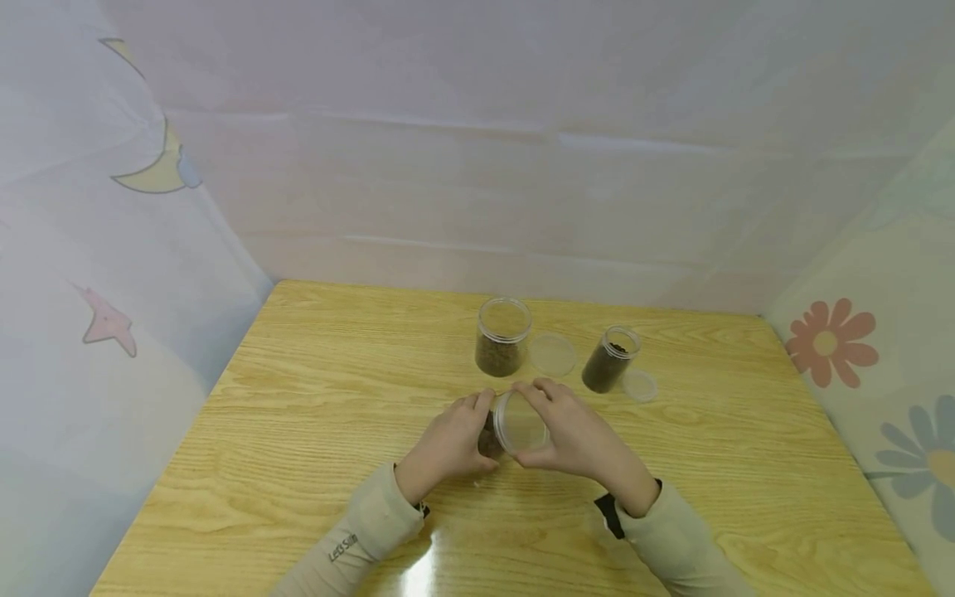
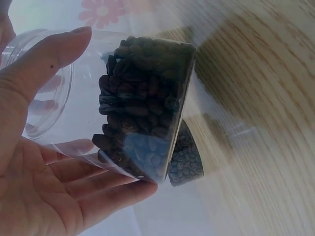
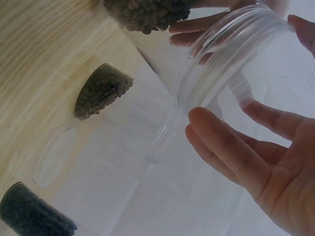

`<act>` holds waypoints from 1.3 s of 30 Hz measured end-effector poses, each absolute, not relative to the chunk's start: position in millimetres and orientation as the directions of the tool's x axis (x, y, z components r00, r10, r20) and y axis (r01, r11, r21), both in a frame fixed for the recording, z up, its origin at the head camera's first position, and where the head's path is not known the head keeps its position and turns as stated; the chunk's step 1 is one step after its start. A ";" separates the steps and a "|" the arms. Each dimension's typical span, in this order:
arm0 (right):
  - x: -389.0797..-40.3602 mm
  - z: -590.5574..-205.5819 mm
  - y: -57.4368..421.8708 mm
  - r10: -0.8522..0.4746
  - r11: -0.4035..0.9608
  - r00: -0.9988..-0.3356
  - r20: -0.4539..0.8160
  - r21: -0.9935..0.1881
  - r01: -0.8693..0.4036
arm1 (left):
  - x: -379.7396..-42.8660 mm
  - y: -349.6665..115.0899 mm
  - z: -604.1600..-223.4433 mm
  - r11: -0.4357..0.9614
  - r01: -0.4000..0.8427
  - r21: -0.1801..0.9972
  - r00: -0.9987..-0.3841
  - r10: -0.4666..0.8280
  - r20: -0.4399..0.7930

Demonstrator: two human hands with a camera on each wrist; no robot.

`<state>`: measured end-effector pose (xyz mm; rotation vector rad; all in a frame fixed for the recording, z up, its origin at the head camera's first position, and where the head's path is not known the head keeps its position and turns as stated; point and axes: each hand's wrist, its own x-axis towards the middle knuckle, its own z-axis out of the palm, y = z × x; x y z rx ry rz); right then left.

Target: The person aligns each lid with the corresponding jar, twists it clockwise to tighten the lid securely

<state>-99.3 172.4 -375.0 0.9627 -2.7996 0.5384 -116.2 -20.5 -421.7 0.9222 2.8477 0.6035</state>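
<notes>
Holding a tilted jar of dark beans, the left hand curls round its body; the right hand clasps its rim.

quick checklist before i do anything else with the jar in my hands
1. Left hand gripping the held jar: ok.
2. Right hand at the jar's mouth: ok.
3. Dark beans inside the held jar: ok.
4. Held jar upright: not ok, tilted.
5. Held jar's mouth covered: cannot tell.
6. Wider jar and narrower jar upright on the table: ok.
</notes>
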 end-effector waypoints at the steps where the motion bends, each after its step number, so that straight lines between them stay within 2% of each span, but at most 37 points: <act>1: -99.4 -375.4 172.1 -0.563 0.736 -0.791 0.239 -0.290 -0.611 | -116.3 -20.5 -422.1 0.738 0.546 0.396 -0.813 0.581 0.037; 10: -98.9 -377.3 169.3 -0.527 0.762 -0.812 0.252 -0.284 -0.582 | -115.6 -20.6 -422.0 0.745 0.539 0.393 -0.816 0.578 0.024; 20: -95.9 -371.5 168.8 -0.531 0.779 -0.829 0.175 -0.283 -0.559 | -115.0 -21.3 -420.4 0.746 0.542 0.386 -0.815 0.579 0.025; 24: -95.5 -369.0 173.0 -0.566 0.761 -0.814 0.132 -0.297 -0.577 | -115.1 -22.4 -420.8 0.746 0.539 0.391 -0.817 0.577 0.026; 28: -97.9 -369.4 176.3 -0.631 0.707 -0.768 0.112 -0.324 -0.629 | -116.0 -23.3 -422.4 0.747 0.529 0.403 -0.821 0.571 0.019; 32: -99.7 -371.0 177.1 -0.674 0.664 -0.729 0.120 -0.336 -0.668 | -116.5 -23.2 -422.7 0.745 0.534 0.400 -0.818 0.575 0.021; 39: -101.4 -373.3 176.9 -0.680 0.654 -0.716 0.157 -0.311 -0.689 | -116.8 -22.6 -421.6 0.746 0.536 0.395 -0.816 0.578 0.017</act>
